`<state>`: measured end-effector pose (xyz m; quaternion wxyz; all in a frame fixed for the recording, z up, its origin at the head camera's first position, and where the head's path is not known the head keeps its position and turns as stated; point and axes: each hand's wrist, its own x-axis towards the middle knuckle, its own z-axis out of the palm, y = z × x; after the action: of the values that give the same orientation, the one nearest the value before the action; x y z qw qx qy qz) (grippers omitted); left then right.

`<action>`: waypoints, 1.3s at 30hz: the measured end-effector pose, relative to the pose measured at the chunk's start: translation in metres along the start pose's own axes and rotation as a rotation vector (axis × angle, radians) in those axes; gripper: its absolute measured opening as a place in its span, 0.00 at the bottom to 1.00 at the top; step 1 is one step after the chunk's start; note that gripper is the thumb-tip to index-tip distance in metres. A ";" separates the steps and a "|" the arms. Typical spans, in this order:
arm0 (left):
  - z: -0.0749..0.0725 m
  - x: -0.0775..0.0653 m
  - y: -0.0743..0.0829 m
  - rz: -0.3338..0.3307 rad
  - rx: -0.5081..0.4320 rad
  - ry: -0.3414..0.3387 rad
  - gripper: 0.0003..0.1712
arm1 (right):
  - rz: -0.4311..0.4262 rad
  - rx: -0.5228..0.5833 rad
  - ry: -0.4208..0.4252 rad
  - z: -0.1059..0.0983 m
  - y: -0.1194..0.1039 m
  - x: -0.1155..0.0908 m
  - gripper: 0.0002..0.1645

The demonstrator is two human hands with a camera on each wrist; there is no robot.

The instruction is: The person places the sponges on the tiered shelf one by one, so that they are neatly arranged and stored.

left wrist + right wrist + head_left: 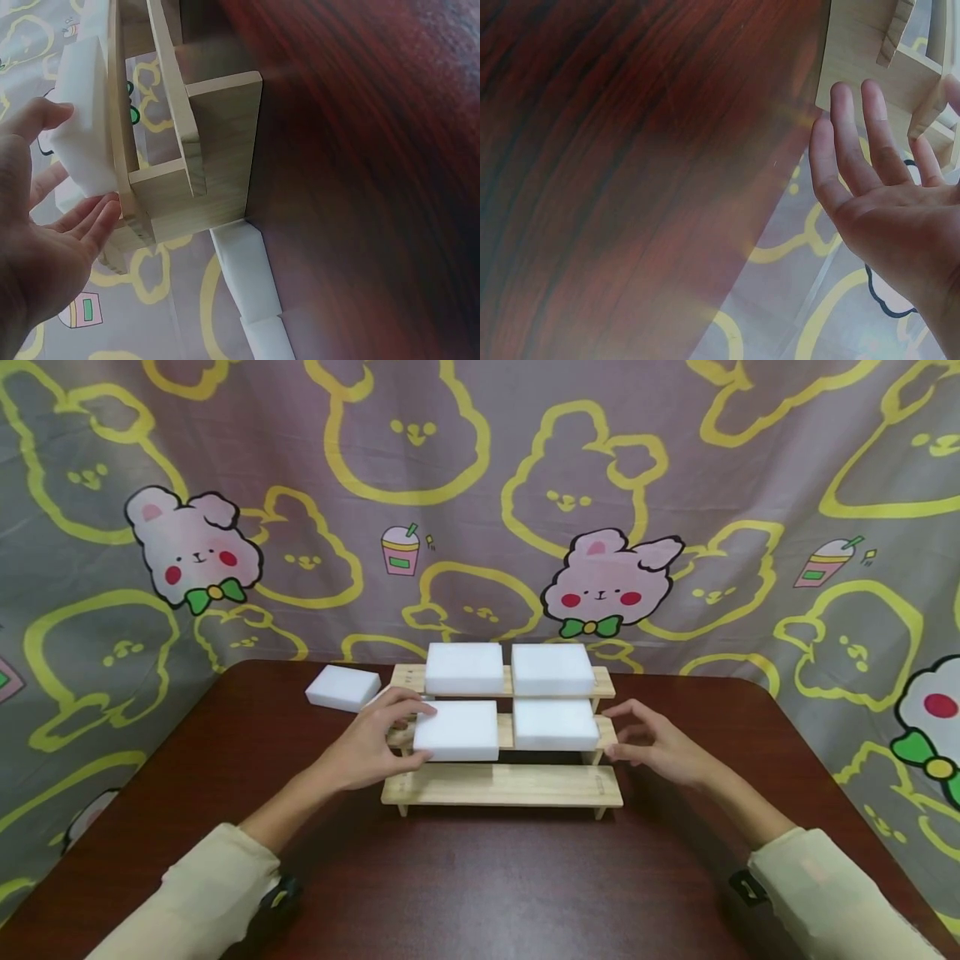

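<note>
A three-step wooden rack (502, 785) stands on the table. On its middle step, at the left, my left hand (375, 735) pinches a white foam block (456, 729), thumb at the near edge and fingers at the far side. The left wrist view shows this block (84, 120) on edge between thumb and fingers. Another white block (555, 724) lies at the right of the same step. Just past that step's right end is my right hand (652, 743), fingers spread and relaxed, holding nothing. In the right wrist view, the right hand's fingers (885, 142) overlap the rack's end.
Two white blocks, one left (465, 667) and one right (551, 668), sit on the top step. More white blocks (343, 687) lie on the dark red-brown table (495, 877), left of the rack. A patterned curtain (480, 527) hangs behind the table.
</note>
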<state>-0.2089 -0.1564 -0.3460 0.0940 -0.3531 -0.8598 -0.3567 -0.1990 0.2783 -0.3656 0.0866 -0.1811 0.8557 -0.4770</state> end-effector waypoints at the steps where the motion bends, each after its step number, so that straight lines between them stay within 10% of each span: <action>1: 0.001 0.000 0.000 -0.004 -0.007 -0.001 0.27 | 0.000 -0.002 0.000 0.000 0.000 0.000 0.30; 39: 0.007 0.004 0.004 -0.071 0.021 0.010 0.24 | 0.021 -0.006 0.001 0.000 -0.002 -0.001 0.31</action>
<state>-0.2090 -0.1474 -0.3473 0.0895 -0.3197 -0.8749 -0.3526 -0.1982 0.2779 -0.3639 0.0908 -0.1720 0.8589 -0.4737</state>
